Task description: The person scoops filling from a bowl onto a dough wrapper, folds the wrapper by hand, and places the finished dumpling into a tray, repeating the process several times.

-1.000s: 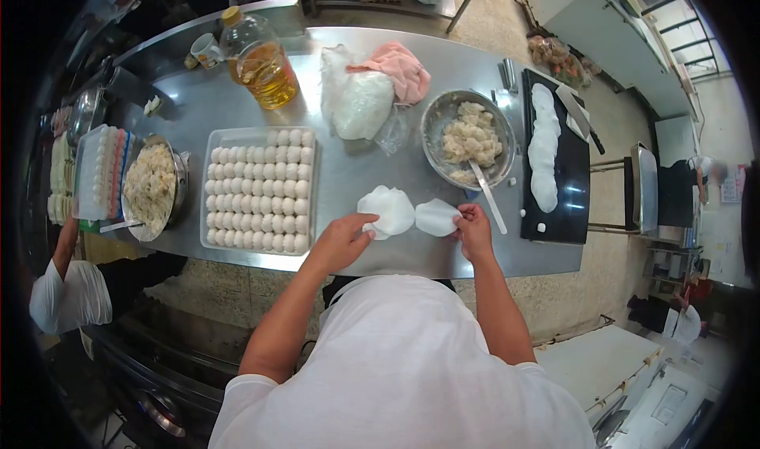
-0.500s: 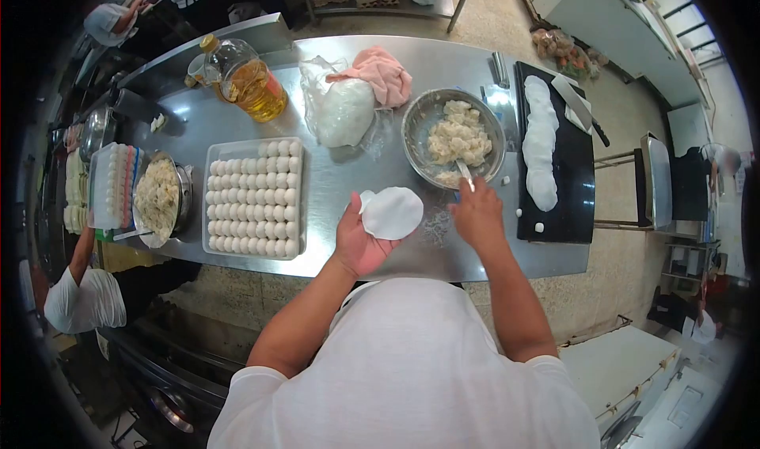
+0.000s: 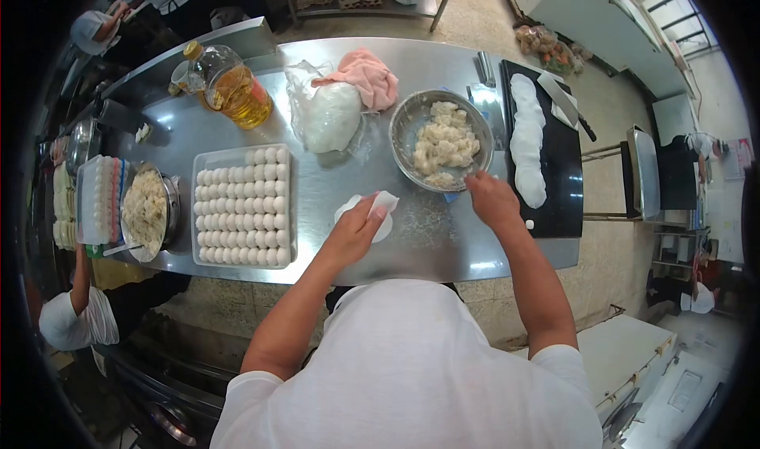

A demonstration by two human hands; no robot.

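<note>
Left hand cups a round wrapper just above the worktop; right hand sits at the filling bowl, fingers curled, can't tell around what. Best keep that wrapper flat, scoop small.

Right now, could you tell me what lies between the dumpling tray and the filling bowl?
In the head view, bare steel table separates the dumpling tray from the filling bowl.

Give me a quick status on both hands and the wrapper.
Left hand holds white wrapper, partly folded. Right hand at rim of filling bowl, grip unclear. Nothing between hands.
</note>
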